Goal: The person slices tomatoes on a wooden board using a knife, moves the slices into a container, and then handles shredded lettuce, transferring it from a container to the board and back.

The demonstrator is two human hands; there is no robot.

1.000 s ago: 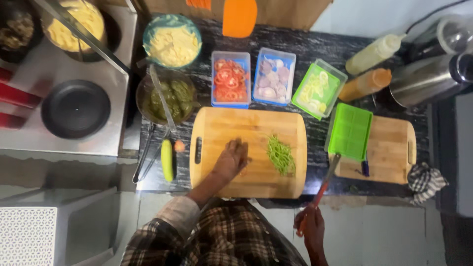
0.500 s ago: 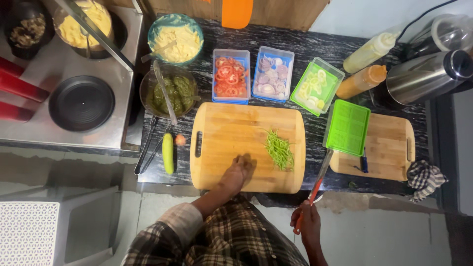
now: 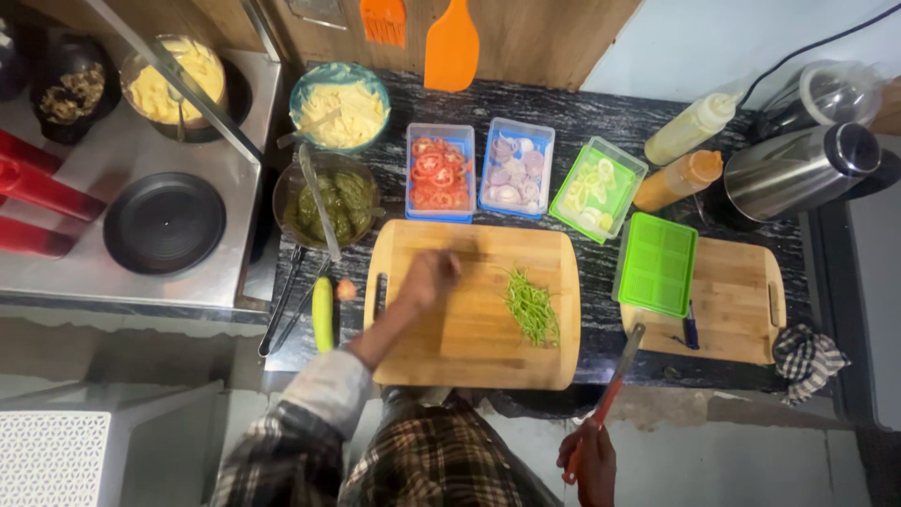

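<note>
Resting on the big cutting board point(image 3: 474, 310), the left hand point(image 3: 430, 279) looks loosely curled, left of the chopped green chillies point(image 3: 532, 306). The right hand point(image 3: 589, 462), near and low, grips a red-handled knife point(image 3: 610, 394). Next seems gathering them carefully.

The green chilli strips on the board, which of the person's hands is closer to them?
Left. The left hand rests on the cutting board, beside the green chilli strips. The right hand is off the board, below the counter edge, holding a red-handled knife.
</note>
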